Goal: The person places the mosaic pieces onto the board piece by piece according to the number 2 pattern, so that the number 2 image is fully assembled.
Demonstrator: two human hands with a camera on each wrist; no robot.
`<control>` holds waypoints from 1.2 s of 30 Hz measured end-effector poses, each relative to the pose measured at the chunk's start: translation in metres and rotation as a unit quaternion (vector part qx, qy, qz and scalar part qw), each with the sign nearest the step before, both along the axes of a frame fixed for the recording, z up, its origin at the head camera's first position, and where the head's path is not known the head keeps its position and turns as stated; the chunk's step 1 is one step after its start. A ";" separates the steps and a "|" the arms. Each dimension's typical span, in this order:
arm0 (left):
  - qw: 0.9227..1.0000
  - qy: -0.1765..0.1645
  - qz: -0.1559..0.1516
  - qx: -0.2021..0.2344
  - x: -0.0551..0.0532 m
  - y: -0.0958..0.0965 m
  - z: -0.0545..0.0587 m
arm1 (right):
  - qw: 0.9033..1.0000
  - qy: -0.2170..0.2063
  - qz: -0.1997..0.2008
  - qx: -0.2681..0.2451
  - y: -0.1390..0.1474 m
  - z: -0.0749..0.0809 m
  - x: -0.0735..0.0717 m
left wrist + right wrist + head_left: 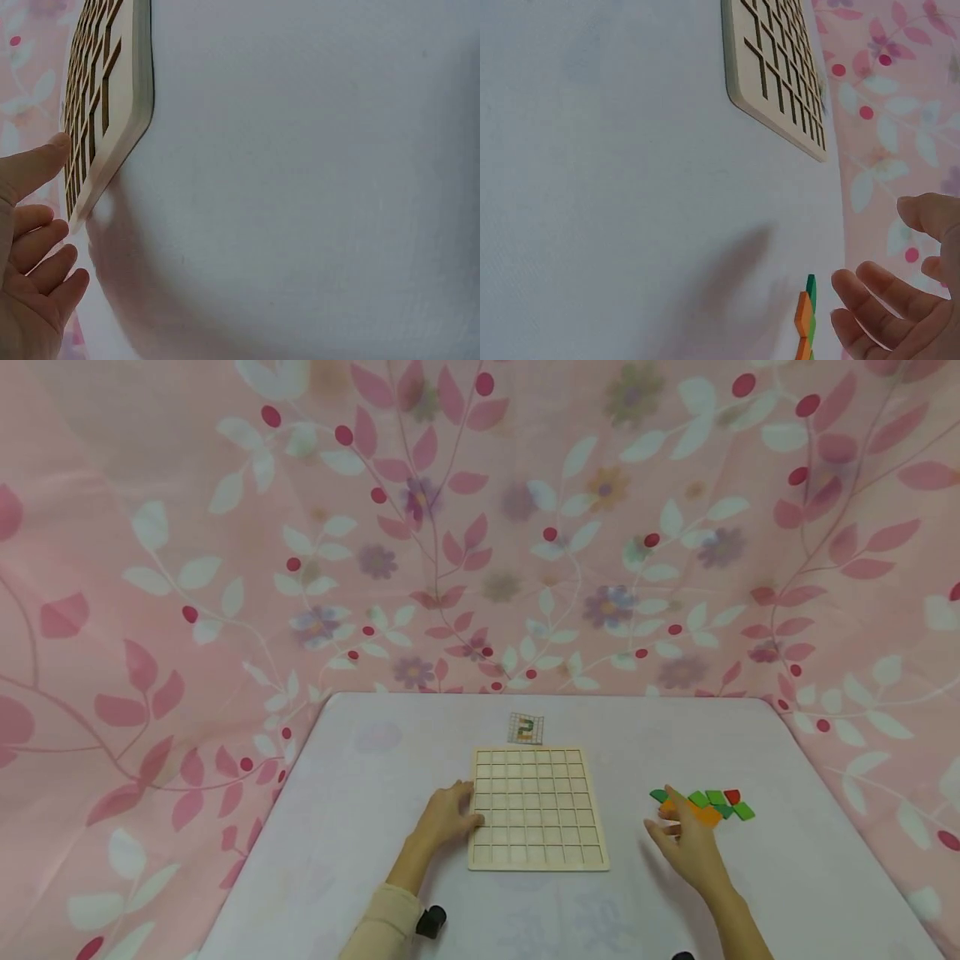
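A square wooden grid board lies on the table, its shallow square cells bare. My left hand is at the board's left edge, thumb over the rim and the other fingers along the side. In the left wrist view, the left hand's thumb overlaps the grid. My right hand hovers over a small group of flat coloured pieces, fingers spread and nothing between them. Beneath it are orange pieces, with green pieces and a red piece beyond. The hand hides part of the group.
A small card with a gridded pattern lies behind the board. White cloth covers the table, and a pink floral curtain hangs behind it. A black device sits by the left wrist.
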State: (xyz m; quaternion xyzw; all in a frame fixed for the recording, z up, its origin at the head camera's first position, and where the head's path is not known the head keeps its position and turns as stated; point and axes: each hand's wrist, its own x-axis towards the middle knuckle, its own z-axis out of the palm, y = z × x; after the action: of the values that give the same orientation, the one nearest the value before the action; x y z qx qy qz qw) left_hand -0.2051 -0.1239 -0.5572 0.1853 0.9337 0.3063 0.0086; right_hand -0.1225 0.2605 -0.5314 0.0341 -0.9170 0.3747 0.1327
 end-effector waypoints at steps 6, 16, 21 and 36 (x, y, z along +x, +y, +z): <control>0.999 -0.032 -0.012 -0.016 0.000 -0.003 -0.002 | 1.000 -0.023 -0.013 -0.008 0.001 -0.010 0.006; 0.997 -0.066 -0.027 -0.037 -0.004 -0.010 -0.001 | 0.996 0.041 -0.058 0.053 0.039 -0.014 -0.010; 0.996 -0.088 -0.024 -0.021 -0.003 -0.012 -0.006 | 0.991 0.066 -0.086 0.072 0.060 -0.013 -0.027; 0.996 -0.082 -0.025 -0.017 -0.002 -0.012 -0.004 | 0.987 -0.084 0.020 0.134 0.053 -0.023 -0.075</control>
State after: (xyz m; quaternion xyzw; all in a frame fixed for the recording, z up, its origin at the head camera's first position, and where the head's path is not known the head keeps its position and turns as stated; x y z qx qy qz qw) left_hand -0.2073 -0.1357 -0.5609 0.1829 0.9298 0.3047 0.0955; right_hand -0.1971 0.3133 -0.5544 0.0388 -0.9660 0.2521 0.0417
